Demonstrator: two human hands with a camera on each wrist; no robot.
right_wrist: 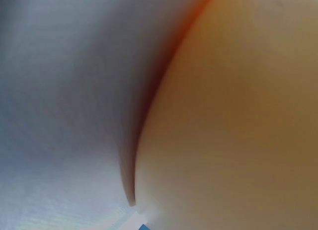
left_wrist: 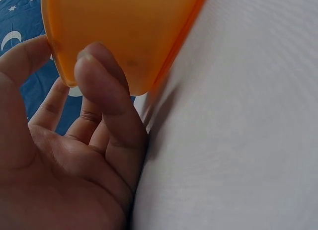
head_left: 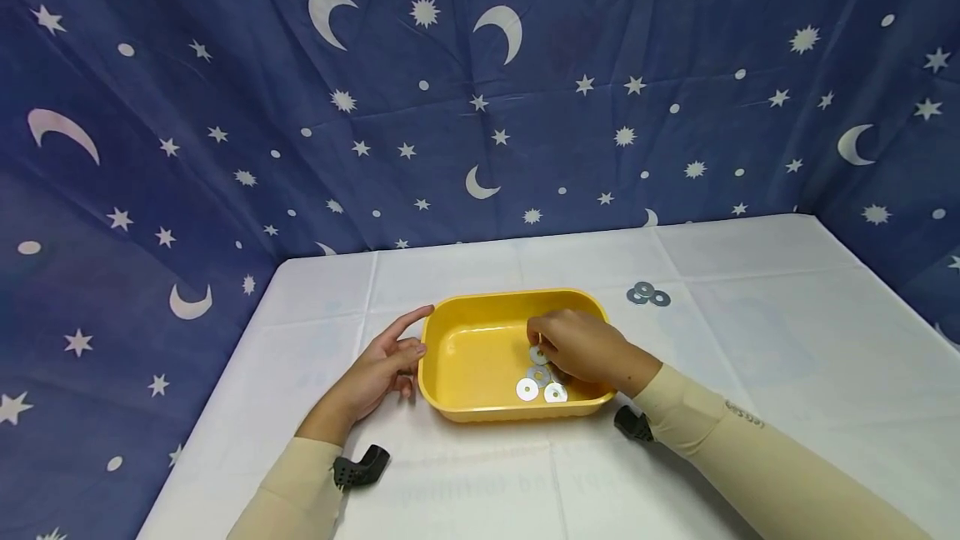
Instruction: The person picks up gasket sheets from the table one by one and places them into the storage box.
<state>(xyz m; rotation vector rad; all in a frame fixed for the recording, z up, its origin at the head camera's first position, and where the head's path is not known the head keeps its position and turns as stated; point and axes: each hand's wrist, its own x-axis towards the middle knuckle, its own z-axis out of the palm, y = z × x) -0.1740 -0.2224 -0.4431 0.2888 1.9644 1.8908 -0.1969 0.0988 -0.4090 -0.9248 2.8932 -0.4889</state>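
Observation:
A yellow plastic tray (head_left: 480, 415) stands on the white cloth, with several flat metal washers (head_left: 527, 390) lying in its right half. My right hand (head_left: 581, 348) reaches over the right end of the tray, fingers bent down, and pinches a washer (head_left: 538, 354) at the fingertips. The hand itself covers part of the washers. At the tray's left end, my left hand (head_left: 378, 373) has its fingers loosely spread, index finger and thumb at the rim. The left wrist view shows that thumb (left_wrist: 99, 76) in front of the tray wall (left_wrist: 124, 36). The right wrist view holds only the tray's outer wall (right_wrist: 238, 115), close up.
Three more washers (head_left: 645, 293) lie overlapping on the white cloth (head_left: 750, 340), behind and to the right of the tray. A blue curtain (head_left: 420, 132) with moons and stars hangs along the back and sides. Black wrist mounts (head_left: 362, 467) sit on both forearms.

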